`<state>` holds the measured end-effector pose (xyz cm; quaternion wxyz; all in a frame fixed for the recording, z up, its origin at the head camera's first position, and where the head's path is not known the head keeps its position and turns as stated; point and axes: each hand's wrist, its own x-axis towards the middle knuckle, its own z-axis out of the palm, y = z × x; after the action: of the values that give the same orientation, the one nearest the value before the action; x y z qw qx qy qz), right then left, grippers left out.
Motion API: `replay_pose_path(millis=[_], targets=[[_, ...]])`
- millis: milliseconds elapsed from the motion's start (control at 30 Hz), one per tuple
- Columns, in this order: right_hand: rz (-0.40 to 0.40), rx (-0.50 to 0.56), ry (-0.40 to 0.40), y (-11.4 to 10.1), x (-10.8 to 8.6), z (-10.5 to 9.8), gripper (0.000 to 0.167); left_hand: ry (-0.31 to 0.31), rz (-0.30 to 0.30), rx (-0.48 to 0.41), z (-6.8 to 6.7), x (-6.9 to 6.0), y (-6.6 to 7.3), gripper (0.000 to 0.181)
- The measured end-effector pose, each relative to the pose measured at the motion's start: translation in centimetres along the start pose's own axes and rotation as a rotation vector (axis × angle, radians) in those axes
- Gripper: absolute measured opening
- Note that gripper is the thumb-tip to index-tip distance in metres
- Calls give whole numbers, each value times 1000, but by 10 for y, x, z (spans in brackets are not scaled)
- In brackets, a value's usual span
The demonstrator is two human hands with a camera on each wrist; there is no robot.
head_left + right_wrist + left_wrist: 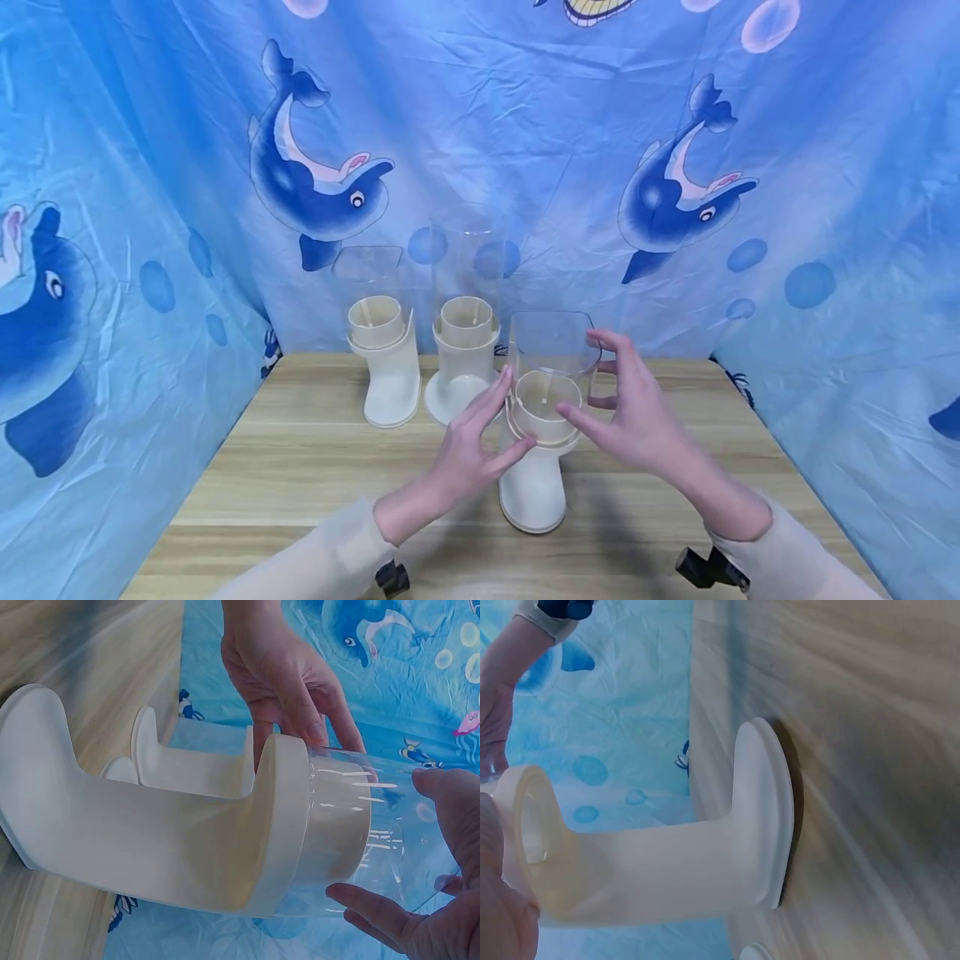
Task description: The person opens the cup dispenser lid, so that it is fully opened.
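A white stand (532, 493) with a flared foot stands upright on the table. Over the cream inner cup (542, 429) at its top sits a clear plastic cylinder (551, 337). From the left, my left hand (467, 454) grips the cylinder's lower part near the stand's ring, thumb in front. My right hand (637, 417) holds the cylinder from the right with thumb and fingers spread around its wall. In the right wrist view, the cylinder (397, 817) encloses the cream cup and meets the white ring; both hands touch it.
Two similar white stands, one on the left (392, 379) and one in the middle (461, 375), stand behind at the table's far edge with clear cylinders on top. Blue dolphin-print cloth (510, 125) hangs around the wooden table (300, 467).
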<state>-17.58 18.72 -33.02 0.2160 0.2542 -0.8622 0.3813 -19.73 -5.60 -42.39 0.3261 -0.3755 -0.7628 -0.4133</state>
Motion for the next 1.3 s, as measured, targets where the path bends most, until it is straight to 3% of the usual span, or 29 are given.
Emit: replay_pose_path(millis=[133,300,467,567,800,1067,1167,1300], targets=[[-12,0,5,1,-4,1,99,14,-15,-13,2,-4,3,92],[-23,1,17,1,-9,1,100,25,-24,-111,3,-6,3,98],[-35,8,18,2,-12,1,99,28,4,-105,0,2,-3,106],[-35,9,15,3,-13,1,99,-7,12,-131,-2,11,-11,113],[-57,17,7,10,-12,2,99,-113,-7,-328,-1,22,-30,126],[-79,133,-52,27,-7,-2,105,-113,-45,-335,-4,23,-32,125],[-55,146,-56,27,-9,-6,95,-128,-75,-348,-8,25,-33,123],[-27,117,-52,24,-10,-5,68,-130,-92,-346,-9,26,-32,117]])
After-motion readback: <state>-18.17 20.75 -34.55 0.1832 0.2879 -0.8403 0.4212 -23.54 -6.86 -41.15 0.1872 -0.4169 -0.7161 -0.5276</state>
